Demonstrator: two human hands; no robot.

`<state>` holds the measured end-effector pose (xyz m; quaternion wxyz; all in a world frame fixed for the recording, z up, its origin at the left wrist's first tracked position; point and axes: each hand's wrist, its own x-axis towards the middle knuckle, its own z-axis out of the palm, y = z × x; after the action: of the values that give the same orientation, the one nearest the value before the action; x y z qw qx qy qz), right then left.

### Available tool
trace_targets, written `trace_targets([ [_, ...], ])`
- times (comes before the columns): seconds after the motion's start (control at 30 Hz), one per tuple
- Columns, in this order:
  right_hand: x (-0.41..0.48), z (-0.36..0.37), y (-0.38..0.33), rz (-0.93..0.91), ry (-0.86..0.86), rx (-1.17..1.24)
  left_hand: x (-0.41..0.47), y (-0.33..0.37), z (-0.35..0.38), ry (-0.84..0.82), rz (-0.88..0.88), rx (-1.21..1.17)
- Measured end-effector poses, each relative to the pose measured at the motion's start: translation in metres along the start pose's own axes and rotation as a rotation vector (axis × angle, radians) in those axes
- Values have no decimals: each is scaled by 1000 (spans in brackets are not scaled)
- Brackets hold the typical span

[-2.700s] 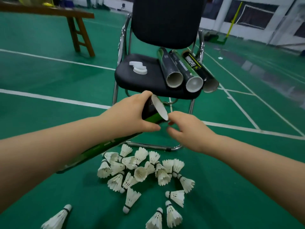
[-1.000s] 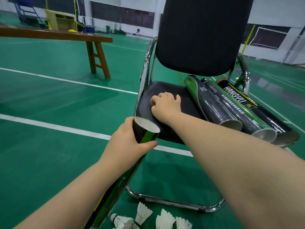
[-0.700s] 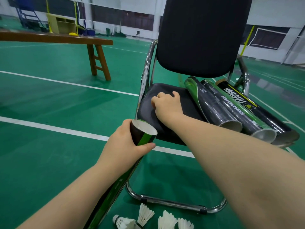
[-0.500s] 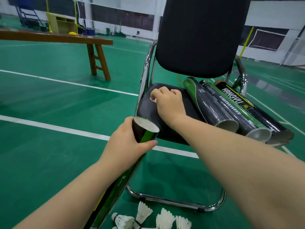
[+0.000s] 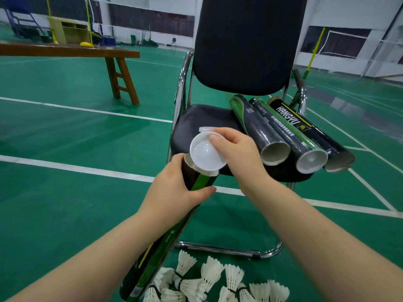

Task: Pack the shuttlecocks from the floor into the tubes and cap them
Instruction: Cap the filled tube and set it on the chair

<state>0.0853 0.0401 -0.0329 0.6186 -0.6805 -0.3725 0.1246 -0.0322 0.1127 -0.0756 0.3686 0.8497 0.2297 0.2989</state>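
Note:
My left hand point(image 5: 174, 192) grips the top end of a long black-and-green tube point(image 5: 161, 243) that slants down towards the floor. My right hand point(image 5: 237, 153) pinches a white plastic cap point(image 5: 207, 154) and holds it tilted against the tube's open mouth. Another white cap point(image 5: 205, 129) lies on the black chair seat point(image 5: 196, 118) just behind. Three more tubes point(image 5: 283, 136) lie side by side on the seat's right half; the middle one has a white cap on its near end. Several white feather shuttlecocks point(image 5: 209, 280) lie on the green floor at the bottom.
The chair's chrome frame point(image 5: 224, 249) runs along the floor just above the shuttlecocks. A wooden bench point(image 5: 69, 52) stands at the far left. White court lines point(image 5: 76, 168) cross the green floor.
My right hand has lifted a white cap off the chair seat and brought it back to the mouth of the tube. My left hand keeps its grip on the tube.

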Motion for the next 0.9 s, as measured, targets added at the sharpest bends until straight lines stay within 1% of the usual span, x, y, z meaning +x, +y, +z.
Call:
trace_targets([
  [0.17, -25, -12, -10, 75, -41, -41, -20, 19, -2, -17, 81, -38],
  [0.33, -46, -26, -26, 74, -84, -103, -40, 34, -8, -49, 149, -49],
  [0.43, -55, -32, -36, 73, -105, -182, -51, 39, -10, -68, 172, -44],
  [0.57, -65, -41, -45, 140, -165, -237, -61, 40, -9, -102, 183, -42],
  [0.67, -71, -44, -50, 72, -163, -330, -65, 45, -9, -92, 198, -62],
  [0.83, -77, -44, -51, 4, -83, -357, -65, 55, -8, -63, 216, -101],
  [0.9, -78, -44, -50, -19, -75, -425, -66, 56, -6, -70, 208, -101],
])
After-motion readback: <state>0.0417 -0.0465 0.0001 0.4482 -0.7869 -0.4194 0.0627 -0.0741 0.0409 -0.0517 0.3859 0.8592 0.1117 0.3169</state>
